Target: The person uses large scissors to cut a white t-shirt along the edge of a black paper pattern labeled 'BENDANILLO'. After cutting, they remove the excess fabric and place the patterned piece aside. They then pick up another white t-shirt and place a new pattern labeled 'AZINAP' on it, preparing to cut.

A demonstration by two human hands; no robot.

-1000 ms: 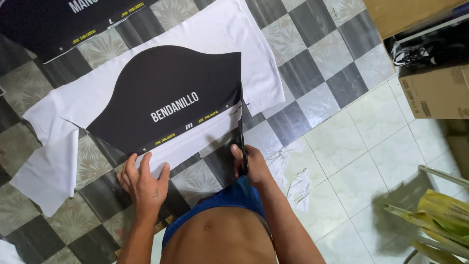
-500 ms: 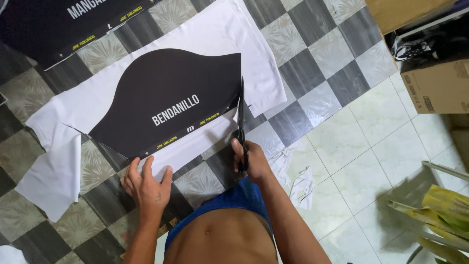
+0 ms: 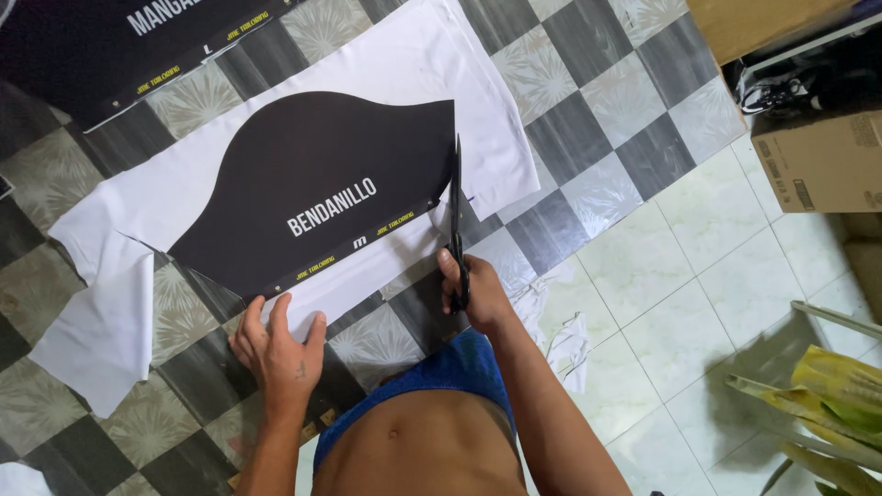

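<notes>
A black curved printed panel (image 3: 312, 174) lies on a sheet of white fabric (image 3: 413, 64) spread over the checkered floor. My right hand (image 3: 473, 289) grips black scissors (image 3: 455, 216), whose blades run up along the panel's right edge into the white fabric. My left hand (image 3: 280, 344) presses flat, fingers spread, on the near edge of the white fabric just below the panel's yellow-marked border.
A second black printed sheet (image 3: 101, 55) lies at the top left. White fabric scraps (image 3: 560, 335) sit on the tiles by my right arm. Cardboard boxes (image 3: 813, 161) stand at the right, with yellow-green plastic items (image 3: 827, 395) at the lower right.
The scissors have advanced farther up the panel's right edge, lengthening the cut. My left hand stayed pressed on the fabric.
</notes>
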